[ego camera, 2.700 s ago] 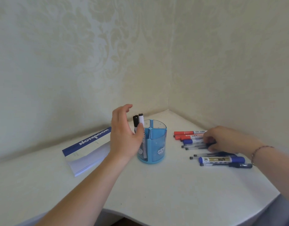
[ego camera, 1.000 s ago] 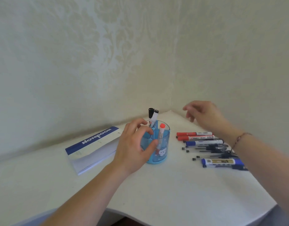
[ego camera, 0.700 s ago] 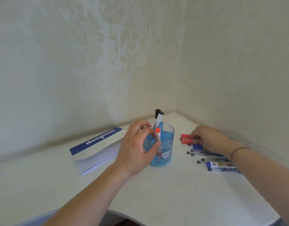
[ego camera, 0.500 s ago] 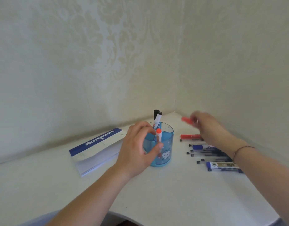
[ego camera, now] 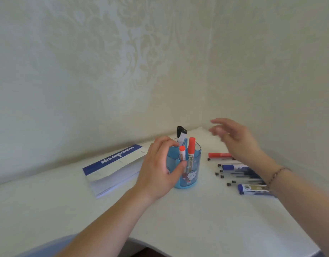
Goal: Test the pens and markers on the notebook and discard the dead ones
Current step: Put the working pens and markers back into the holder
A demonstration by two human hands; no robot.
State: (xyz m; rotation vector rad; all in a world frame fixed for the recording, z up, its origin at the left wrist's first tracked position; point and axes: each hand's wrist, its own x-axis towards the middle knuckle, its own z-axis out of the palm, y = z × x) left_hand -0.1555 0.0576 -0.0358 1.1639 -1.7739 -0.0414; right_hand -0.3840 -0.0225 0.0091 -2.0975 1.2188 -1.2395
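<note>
Cataloguing from largest to smallest, with risks first and grips after.

Tabletop: white, set into a wall corner, carrying everything below. Its curved front edge is near; anything that rolls could go over it.

Notebook: closed, blue-banded cover up, lying just left of the holder. No test marks can be made until it is opened, so live and dead pens could get mixed (a judgement, not a thing seen).

Pen holder: blue, translucent, divided into compartments, standing upright. Likely hazard: it tips if the steadying hand lets go while tall markers lean on the rim.

Left hand: its grip is curled round the holder's left wall, thumb pressing the front, fingers over the rim.

Right hand: raised above the loose pens, blurred, fingers spread and relaxed; its grip is wide and holds nothing that can be seen.

Loose pens: a row lying flat to the right of the holder, among them a red marker and two blue markers. A careless sweep of the wrist could scatter them.

Red-capped markers: two, upright in the holder's front compartments.

Black-capped markers: two, upright in a rear compartment.
</note>
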